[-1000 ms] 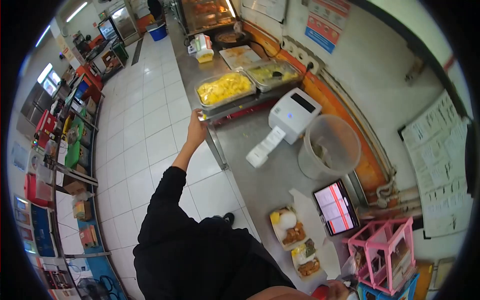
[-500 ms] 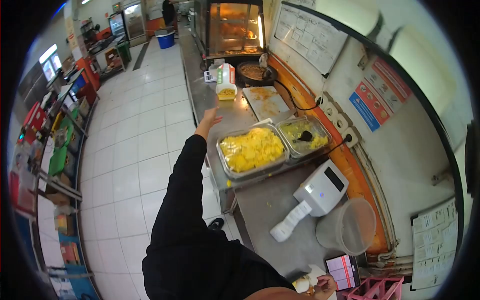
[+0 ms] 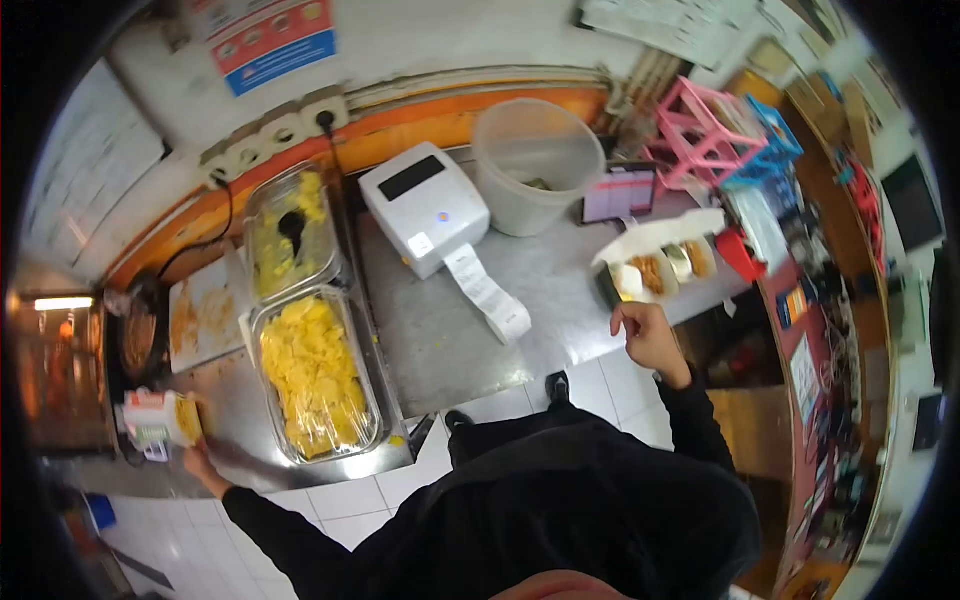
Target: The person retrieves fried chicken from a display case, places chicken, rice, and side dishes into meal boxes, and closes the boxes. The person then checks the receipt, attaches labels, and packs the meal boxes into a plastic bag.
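My left hand [image 3: 203, 466] reaches out to the far left, at the edge of a takeaway box [image 3: 158, 416] with yellow food in it. Its fingers are small and blurred, so a grip on the box cannot be made out. On the other side, my right hand [image 3: 652, 343] hovers by the counter's front edge with its fingers curled in and nothing visible in them. Just beyond it lies an opened food box [image 3: 640, 240] holding white rice and brown food. Between my hands stand a film-covered tray of yellow food [image 3: 315, 375] and a white receipt printer [image 3: 427, 208].
A second tray [image 3: 290, 240] holds a black spoon. A clear bucket [image 3: 537, 165], a tablet [image 3: 620, 193] and a pink rack [image 3: 705, 135] line the wall. A stained cutting board [image 3: 208, 312] and a round pot [image 3: 137, 335] are near the heated cabinet [image 3: 60, 365].
My view has swung round to the right and downward. My left hand has come up to the takeaway box's edge. My right hand is now in front of the opened food box.
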Demonstrator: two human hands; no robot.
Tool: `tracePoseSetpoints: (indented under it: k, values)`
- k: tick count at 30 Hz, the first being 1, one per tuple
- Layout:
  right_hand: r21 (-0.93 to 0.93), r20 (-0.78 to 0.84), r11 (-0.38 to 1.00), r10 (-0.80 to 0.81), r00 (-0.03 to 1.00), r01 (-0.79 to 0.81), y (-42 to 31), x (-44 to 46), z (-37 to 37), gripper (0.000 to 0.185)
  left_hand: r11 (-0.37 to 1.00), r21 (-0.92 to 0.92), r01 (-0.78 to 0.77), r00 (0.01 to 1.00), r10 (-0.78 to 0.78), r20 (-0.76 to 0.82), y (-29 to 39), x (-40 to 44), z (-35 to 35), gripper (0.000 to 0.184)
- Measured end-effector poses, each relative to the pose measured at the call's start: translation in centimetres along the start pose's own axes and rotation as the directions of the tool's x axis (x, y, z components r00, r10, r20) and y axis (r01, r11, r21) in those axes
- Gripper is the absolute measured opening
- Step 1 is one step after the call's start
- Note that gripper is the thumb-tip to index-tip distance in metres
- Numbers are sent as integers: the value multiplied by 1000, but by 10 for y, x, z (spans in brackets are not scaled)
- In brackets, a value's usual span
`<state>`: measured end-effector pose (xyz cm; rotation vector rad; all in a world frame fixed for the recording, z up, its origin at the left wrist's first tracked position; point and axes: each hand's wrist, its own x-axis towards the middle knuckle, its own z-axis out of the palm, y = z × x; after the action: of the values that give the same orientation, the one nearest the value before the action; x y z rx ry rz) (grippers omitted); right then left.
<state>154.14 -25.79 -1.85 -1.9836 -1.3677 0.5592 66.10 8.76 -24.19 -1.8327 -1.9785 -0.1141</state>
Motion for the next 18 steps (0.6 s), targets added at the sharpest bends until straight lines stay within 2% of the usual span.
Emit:
tracePoseSetpoints:
  k: [1, 3, 4, 6, 7, 8, 9, 10, 12, 13, 18]
  values:
    - [3, -1, 1000, 24, 1000, -24, 3, -6, -5, 30, 983, 177, 46, 983, -76, 166, 8, -1, -17, 46]
    - [12, 6, 999, 50, 999, -50, 8, -15, -16, 30, 976, 35, 215, 943, -217, 252, 15, -15, -39, 49]
    - [-9, 4, 998, 57, 998, -57, 13, -18, -20, 31, 977, 40, 209, 945, -212, 250, 19, -27, -47, 49]
    - [-27, 8, 997, 67, 998, -67, 25, -22, -31, 31, 806, -279, 522, 843, -439, 310, 36, -57, -57, 38]
    - [-24, 15, 997, 71, 997, -70, 32, -25, -35, 32, 811, -272, 518, 845, -436, 309, 42, -74, -61, 38]
    - [-22, 22, 997, 71, 997, -70, 40, -26, -41, 32, 531, -570, 628, 772, -517, 370, 52, -91, -64, 34]
    - [-15, 26, 997, 73, 997, -73, 50, -27, -48, 32, 155, -763, 628, 694, -555, 458, 61, -106, -72, 30]
    - [-19, 40, 998, 58, 998, -57, 59, -27, -55, 32, 162, -761, 628, 694, -559, 453, 72, -122, -87, 30]
    - [-15, 62, 999, 39, 997, -38, 81, -29, -73, 32, -22, -822, 569, 664, -577, 475, 96, -154, -119, 29]
    - [-7, 76, 999, 43, 996, -43, 93, -29, -84, 32, -42, -808, 588, 648, -573, 502, 103, -166, -135, 27]
    - [-2, 99, 999, 45, 994, -45, 168, -36, -149, 32, -19, -836, 549, 650, -619, 442, 159, -233, -236, 28]
